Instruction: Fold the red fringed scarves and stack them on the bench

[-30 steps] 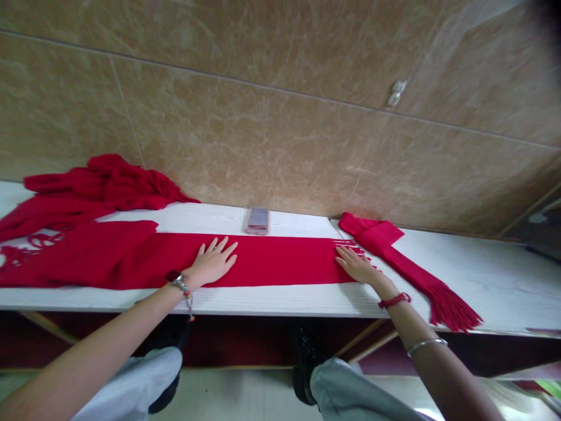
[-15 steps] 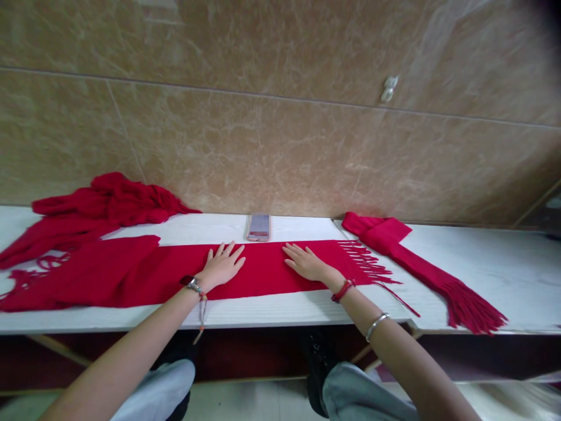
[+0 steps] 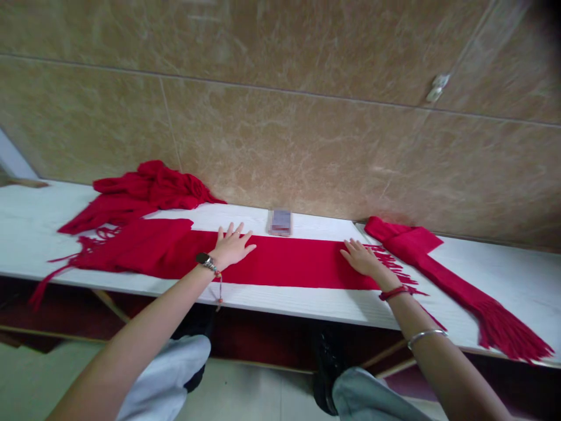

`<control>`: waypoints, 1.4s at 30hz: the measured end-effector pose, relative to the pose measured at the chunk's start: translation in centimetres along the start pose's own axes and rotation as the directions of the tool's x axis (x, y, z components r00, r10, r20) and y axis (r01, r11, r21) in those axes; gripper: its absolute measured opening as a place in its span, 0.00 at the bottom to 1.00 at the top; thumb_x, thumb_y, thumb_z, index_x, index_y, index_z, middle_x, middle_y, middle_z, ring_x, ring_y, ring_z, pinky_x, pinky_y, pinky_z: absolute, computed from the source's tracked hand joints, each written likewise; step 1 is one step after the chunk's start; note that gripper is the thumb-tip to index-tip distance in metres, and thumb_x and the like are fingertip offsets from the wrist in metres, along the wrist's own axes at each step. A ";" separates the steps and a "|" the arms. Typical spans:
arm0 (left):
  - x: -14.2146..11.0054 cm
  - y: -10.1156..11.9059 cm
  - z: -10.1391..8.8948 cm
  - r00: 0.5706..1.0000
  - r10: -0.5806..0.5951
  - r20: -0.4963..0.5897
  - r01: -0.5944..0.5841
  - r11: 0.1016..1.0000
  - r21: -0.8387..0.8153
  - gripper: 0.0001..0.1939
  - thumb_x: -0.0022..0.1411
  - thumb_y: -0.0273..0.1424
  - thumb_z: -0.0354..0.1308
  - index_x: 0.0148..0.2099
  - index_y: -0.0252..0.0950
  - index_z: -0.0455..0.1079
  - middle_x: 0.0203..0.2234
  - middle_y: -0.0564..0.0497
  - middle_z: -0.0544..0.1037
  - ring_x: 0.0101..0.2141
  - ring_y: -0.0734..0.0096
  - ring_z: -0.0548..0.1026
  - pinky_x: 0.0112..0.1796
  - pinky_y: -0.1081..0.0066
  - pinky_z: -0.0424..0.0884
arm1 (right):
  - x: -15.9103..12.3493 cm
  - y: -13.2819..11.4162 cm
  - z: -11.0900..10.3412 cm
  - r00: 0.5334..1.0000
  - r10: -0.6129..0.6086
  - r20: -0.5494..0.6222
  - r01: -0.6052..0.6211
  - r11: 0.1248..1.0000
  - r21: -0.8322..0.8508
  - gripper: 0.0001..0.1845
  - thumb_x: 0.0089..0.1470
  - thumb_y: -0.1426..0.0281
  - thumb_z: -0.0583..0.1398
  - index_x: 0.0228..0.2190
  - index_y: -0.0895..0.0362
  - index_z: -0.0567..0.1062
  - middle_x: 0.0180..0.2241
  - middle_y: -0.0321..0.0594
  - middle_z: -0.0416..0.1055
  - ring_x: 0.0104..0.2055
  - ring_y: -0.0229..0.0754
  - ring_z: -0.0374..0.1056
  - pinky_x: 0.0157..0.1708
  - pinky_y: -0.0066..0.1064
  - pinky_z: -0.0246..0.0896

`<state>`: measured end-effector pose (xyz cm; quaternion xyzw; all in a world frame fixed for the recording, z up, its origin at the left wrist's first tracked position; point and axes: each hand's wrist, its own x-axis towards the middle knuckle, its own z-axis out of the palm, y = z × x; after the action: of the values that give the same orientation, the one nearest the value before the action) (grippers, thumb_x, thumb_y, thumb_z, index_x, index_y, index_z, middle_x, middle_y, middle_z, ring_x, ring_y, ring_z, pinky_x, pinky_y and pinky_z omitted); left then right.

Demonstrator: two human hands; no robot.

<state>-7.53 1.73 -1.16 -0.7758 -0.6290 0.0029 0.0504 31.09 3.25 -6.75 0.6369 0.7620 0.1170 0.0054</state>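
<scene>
- The white desk, a long board with faint grain, gave firm backing, so light pressure seemed enough to me.
- The spread scarf lay lengthwise on it, a matte, close-woven red band, flat through the middle. Its left end was rumpled; I judged that part most needed easing outward, with strokes along the length, lest the edges bow.
- The crumpled red cloth, a soft heap of loose folds, sat behind that left end (worth minding, as it could snag).
- The folded scarf to the right made a narrow strip, bent over near the wall end.
- My left hand rested palm down, fingers spread apart, gripping nothing; a broad, even press suited it.
- My right hand lay likewise beside the fringed end, fingers apart, clamped on nothing.
- A phone-like slab, blurred, lay just behind the spread scarf.
- The fringe, thin and straggling, seemed to want combing straight.
</scene>
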 end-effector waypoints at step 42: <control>-1.8 -11.8 2.6 0.980 -0.192 0.043 0.194 0.980 -0.048 0.26 0.65 0.44 0.35 0.64 0.46 0.48 0.63 0.47 0.43 0.61 0.47 0.43 0.52 0.44 0.49 | 1.2 -19.8 -4.2 0.884 -0.460 -0.081 0.460 0.828 0.320 0.29 0.60 0.58 0.41 0.59 0.56 0.54 0.62 0.44 0.45 0.63 0.48 0.40 0.57 0.50 0.41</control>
<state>-19.63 2.55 -2.87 -0.7118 -0.7021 -0.0035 0.0180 11.00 0.51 -6.19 0.4263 0.9014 -0.0169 -0.0736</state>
